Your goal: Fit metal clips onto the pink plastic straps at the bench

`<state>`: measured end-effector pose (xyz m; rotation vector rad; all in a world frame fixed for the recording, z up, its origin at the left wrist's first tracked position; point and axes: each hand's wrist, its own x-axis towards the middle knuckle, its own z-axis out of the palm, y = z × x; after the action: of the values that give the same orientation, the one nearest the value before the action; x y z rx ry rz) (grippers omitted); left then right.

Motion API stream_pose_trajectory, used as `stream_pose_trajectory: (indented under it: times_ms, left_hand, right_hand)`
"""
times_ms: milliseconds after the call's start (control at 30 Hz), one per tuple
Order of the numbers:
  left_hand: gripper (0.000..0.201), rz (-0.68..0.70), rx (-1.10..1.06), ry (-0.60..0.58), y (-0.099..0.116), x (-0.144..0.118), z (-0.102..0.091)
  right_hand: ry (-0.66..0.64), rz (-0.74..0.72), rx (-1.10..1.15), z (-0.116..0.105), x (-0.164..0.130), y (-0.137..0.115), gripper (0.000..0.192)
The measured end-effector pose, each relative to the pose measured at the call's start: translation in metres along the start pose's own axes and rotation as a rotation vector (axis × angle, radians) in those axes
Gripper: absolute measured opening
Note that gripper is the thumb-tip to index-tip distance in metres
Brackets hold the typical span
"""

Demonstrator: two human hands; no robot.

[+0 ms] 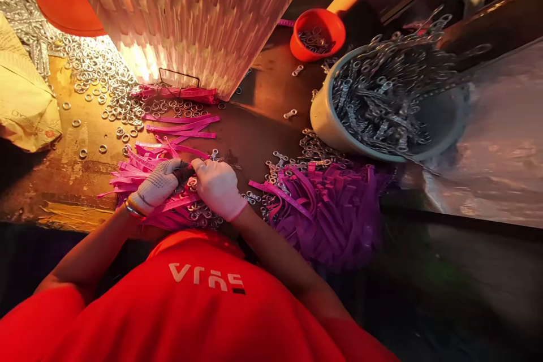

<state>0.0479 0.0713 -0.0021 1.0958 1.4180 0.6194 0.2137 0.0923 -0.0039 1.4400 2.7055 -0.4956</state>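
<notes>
Pink straps (pixel 169 209) lie heaped under your gloved hands. Your left hand (pixel 156 185) and right hand (pixel 218 188) pinch a small dark piece (pixel 185 172) between them — what it is, I cannot tell. Thin and floppy, the straps likely handle best held near an end, with small metal rings (pixel 203 214) just beneath your grip.

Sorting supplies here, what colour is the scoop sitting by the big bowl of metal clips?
Orange-red scoop, paler orange handle; head view shows it.

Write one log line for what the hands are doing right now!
left hand: gloved, gripping small dark piece | right hand: gloved, pinching same piece | under hands: pink strips, metal rings
</notes>
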Motion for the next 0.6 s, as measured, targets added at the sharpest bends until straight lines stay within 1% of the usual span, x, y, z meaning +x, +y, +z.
stream_pose_trajectory:
  times_ms: [67, 133, 200, 267, 333, 367, 433, 500, 600]
  left_hand:
    - [0.008, 0.132, 0.207, 0.004, -0.003, 0.000, 0.000]
    - [0.009, 0.198, 0.303, -0.003, -0.007, -0.001, -0.001]
    - [0.015, 0.165, 0.262, -0.019, -0.010, -0.004, -0.002]
    - [0.020, 0.122, 0.203, 0.005, -0.013, -0.008, -0.004]
    - [0.020, 0.133, 0.210, 0.045, -0.015, -0.012, -0.005]
    - [0.019, 0.154, 0.230, 0.061, -0.016, -0.014, -0.005]
    - [0.017, 0.195, 0.276, 0.068, -0.017, -0.017, -0.004]
    - [0.015, 0.218, 0.320, 0.073, -0.017, -0.018, -0.002]
    - [0.010, 0.234, 0.366, 0.082, -0.013, -0.016, 0.002]
  right_hand:
    - [0.010, -0.006, -0.047, 0.002, -0.004, -0.001, 0.034]
    - [0.011, 0.012, -0.039, 0.002, -0.007, -0.002, 0.035]
    - [-0.002, 0.026, 0.016, -0.001, -0.010, -0.002, 0.037]
    - [-0.045, 0.018, 0.107, -0.006, -0.011, -0.002, 0.040]
    - [-0.114, 0.006, 0.188, -0.012, -0.012, -0.002, 0.047]
    - [-0.151, 0.012, 0.204, -0.013, -0.012, -0.001, 0.047]
    - [-0.210, 0.036, 0.179, -0.014, -0.011, -0.001, 0.039]
    - [-0.238, 0.034, 0.113, -0.010, -0.011, -0.001, 0.034]
    - [-0.247, -0.023, 0.046, -0.003, -0.012, 0.001, 0.037]
